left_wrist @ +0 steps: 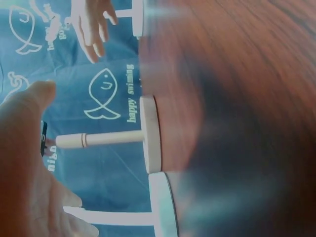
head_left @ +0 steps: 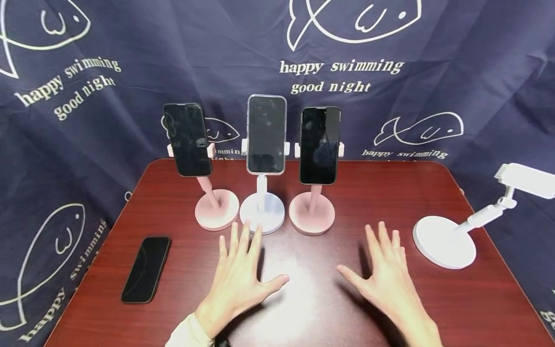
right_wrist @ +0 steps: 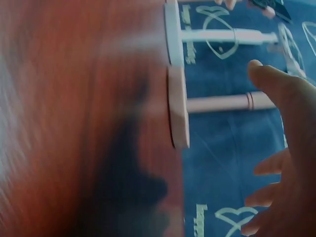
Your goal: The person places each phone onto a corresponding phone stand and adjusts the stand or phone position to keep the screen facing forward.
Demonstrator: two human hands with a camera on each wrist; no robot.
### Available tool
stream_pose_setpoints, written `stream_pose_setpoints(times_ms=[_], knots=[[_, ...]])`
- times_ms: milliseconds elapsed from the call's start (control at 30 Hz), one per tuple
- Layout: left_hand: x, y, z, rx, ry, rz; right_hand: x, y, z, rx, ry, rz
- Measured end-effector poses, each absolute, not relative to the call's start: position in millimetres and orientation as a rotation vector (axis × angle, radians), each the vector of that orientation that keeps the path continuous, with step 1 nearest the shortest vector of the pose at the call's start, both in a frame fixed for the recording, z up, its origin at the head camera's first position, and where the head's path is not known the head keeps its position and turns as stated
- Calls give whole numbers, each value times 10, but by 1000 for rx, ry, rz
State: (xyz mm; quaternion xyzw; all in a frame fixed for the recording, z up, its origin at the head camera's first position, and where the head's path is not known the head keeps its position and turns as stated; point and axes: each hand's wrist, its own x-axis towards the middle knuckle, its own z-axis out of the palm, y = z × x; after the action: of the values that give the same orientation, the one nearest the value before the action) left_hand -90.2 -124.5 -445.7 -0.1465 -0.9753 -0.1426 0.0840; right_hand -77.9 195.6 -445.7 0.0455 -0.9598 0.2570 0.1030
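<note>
My left hand (head_left: 240,279) hovers over the table with its fingers spread, its fingertips near the base of the white phone stand (head_left: 262,212). The right hand (head_left: 386,279), also spread and holding nothing, is between the right pink phone stand (head_left: 312,214) and a phone-less white stand (head_left: 444,242). Upright phones sit clamped in three stands: a black phone (head_left: 187,140) in the left pink stand (head_left: 217,210), a phone with a clear case (head_left: 266,135) in the middle one, and a black phone (head_left: 320,145) in the right pink one. Another black phone (head_left: 146,270) lies flat at the left.
The reddish-brown wooden table (head_left: 303,308) is backed and flanked by a dark blue curtain (head_left: 243,58) printed with fish and lettering. The three phone-bearing stands are close together along the back. The tilted white stand is near the table's right edge.
</note>
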Motion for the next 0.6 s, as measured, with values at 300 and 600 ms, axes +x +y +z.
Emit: stream_pose_setpoints(times_ms=[300,600], knots=[[-955,-920,-4332,-562,-2939,-557,-805,2455,-4271,-78,-2649,892],[-969,-428,-4307,-818,-2967,-533,-774,2847,-4076,-256,-2276,854]])
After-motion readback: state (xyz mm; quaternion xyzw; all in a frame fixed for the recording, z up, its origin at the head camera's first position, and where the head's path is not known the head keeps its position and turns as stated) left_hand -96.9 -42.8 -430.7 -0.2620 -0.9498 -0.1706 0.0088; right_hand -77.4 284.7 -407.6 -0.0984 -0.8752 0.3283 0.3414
